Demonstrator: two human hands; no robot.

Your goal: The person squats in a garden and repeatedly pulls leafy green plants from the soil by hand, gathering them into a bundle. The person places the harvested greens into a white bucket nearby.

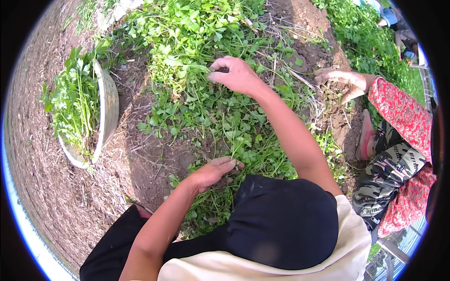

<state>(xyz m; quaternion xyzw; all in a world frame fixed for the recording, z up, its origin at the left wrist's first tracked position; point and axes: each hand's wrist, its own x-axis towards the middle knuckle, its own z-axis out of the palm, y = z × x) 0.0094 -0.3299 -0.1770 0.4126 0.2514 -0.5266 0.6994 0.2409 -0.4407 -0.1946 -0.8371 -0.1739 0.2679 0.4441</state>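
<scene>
My left hand (214,172) is low in the view, in front of my dark-clothed knee. Its thumb and fingers pinch the stem of a small leafy sprig (236,143), which looks like leaf celery. My right hand (236,75) reaches farther out, at the edge of a bright heap of the same greens (182,31). Thumb and forefinger are apart there, their tips at a few pale stems (198,67); whether they touch them is hard to tell. Loose and low greens (225,119) cover the soil between both hands.
On the left, a pale, worn basin (111,102) leans tilted, holding upright bunched greens (79,95). Dry straw (38,140) covers the ground beyond it. At right, another person in a red patterned sleeve (404,109) reaches a hand (342,80) to the soil. More people (400,26) are at top right.
</scene>
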